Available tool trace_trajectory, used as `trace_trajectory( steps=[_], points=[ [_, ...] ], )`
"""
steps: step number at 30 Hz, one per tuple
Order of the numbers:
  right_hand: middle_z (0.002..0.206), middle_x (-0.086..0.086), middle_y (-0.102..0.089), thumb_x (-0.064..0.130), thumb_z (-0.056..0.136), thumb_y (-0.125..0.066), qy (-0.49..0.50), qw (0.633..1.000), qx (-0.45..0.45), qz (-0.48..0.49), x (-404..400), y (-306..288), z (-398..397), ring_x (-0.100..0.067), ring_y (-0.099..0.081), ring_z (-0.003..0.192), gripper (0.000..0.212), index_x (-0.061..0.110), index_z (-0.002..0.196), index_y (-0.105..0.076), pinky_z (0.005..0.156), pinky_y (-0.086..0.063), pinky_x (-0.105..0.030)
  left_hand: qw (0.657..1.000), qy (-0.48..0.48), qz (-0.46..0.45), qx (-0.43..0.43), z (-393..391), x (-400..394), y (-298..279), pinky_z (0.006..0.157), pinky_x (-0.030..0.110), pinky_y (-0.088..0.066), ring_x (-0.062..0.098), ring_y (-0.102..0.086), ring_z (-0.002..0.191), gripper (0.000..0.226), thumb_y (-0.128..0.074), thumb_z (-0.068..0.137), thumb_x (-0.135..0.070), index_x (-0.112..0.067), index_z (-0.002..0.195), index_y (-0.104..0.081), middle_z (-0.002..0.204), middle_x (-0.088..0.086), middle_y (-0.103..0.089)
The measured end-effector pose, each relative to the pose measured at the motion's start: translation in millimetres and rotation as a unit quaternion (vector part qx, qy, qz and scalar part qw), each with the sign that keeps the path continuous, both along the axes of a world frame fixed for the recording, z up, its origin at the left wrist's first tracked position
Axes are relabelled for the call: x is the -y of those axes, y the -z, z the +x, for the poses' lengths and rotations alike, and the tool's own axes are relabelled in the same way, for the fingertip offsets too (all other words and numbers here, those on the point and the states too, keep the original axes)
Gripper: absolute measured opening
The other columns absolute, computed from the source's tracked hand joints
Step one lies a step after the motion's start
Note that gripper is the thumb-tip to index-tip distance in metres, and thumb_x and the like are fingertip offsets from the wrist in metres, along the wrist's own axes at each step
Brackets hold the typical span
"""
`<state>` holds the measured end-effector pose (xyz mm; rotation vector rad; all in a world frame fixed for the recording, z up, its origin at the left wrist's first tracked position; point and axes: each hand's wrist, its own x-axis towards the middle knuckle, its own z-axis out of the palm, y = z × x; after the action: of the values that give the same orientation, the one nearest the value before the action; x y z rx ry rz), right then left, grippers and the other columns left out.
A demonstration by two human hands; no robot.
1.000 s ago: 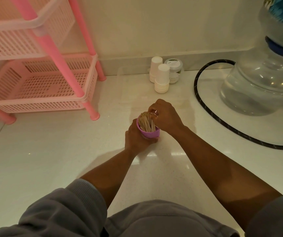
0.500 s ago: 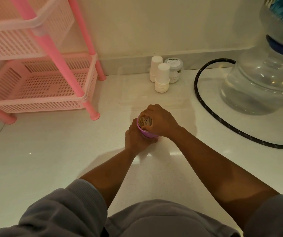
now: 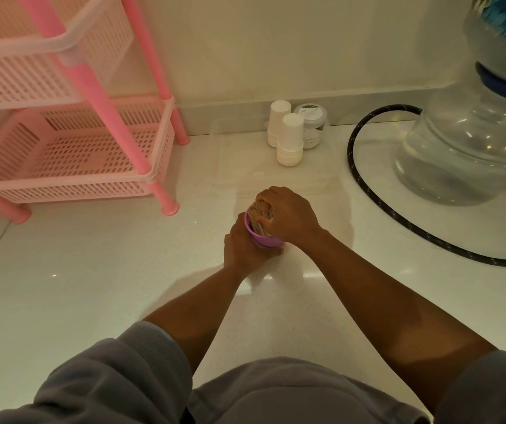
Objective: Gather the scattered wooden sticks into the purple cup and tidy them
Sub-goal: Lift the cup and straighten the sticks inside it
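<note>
Standing bundled in the purple cup (image 3: 262, 235) near the middle of the white counter (image 3: 92, 286), the wooden sticks (image 3: 260, 216) run lengthwise up out of its mouth, tips leaning slightly away toward the wall. A second ago the right hand (image 3: 286, 216) pinched above the bundle; now it has closed over the tops, fingers curled around them, which suggests gathering is done and only squaring-up remains. Gripping the cup's near side, the left hand (image 3: 244, 250) steadies it.

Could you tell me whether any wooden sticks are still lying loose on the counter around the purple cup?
No, the wooden sticks all stand bundled in the purple cup, with none visible on the counter.
</note>
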<state>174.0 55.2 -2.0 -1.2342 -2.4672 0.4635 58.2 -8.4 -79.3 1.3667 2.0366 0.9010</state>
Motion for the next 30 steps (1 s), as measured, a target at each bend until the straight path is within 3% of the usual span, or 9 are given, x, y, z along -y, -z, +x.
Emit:
trace_trajectory(
  steps=[9,14,20,26,30],
  points=[
    [0.099,0.003,-0.065,0.035,0.081,-0.067,0.037,0.999,0.005,0.018,-4,6,5,-0.018,-0.053,0.096,0.030,0.019,0.106,-0.064,0.071,-0.046,-0.029,1.000,0.000,0.001,0.003,0,1,0,0.094,0.035,-0.055,0.018,-0.061,0.110,0.108,-0.090,0.047,-0.060,-0.026,0.137,-0.043,0.126,-0.004,-0.061],
    [0.103,0.003,-0.062,0.044,0.077,-0.068,-0.004,1.000,0.005,0.022,-1,3,4,-0.017,-0.050,0.099,0.043,0.018,0.112,-0.063,0.072,-0.044,-0.028,1.000,0.000,-0.007,-0.002,1,0,0,0.097,0.035,-0.052,0.020,-0.060,0.112,0.106,-0.092,0.050,-0.054,-0.023,0.139,-0.043,0.129,-0.001,-0.061],
    [0.099,-0.002,-0.062,0.029,0.083,-0.061,0.028,0.999,-0.014,0.041,-1,8,3,-0.020,-0.052,0.093,0.028,0.015,0.107,-0.065,0.065,-0.049,-0.032,1.000,0.000,-0.004,0.009,0,0,-1,0.092,0.031,-0.053,0.017,-0.060,0.109,0.105,-0.093,0.048,-0.052,-0.025,0.137,-0.043,0.126,-0.004,-0.061],
    [0.105,0.001,-0.061,0.028,0.082,-0.065,0.040,0.999,-0.007,0.031,-4,10,8,-0.017,-0.051,0.097,0.030,0.018,0.110,-0.063,0.068,-0.052,-0.031,1.000,0.002,0.009,0.003,1,1,-1,0.084,0.020,-0.048,0.011,-0.059,0.103,0.104,-0.091,0.048,-0.056,-0.026,0.136,-0.045,0.122,-0.006,-0.061],
    [0.104,0.003,-0.065,0.022,0.083,-0.064,0.060,0.997,-0.045,0.019,-5,12,11,-0.015,-0.053,0.098,0.028,0.018,0.111,-0.063,0.072,-0.053,-0.033,1.000,0.005,0.015,0.004,1,1,0,0.085,0.023,-0.053,0.012,-0.060,0.103,0.104,-0.091,0.047,-0.058,-0.027,0.134,-0.045,0.121,-0.007,-0.061]
  ],
)
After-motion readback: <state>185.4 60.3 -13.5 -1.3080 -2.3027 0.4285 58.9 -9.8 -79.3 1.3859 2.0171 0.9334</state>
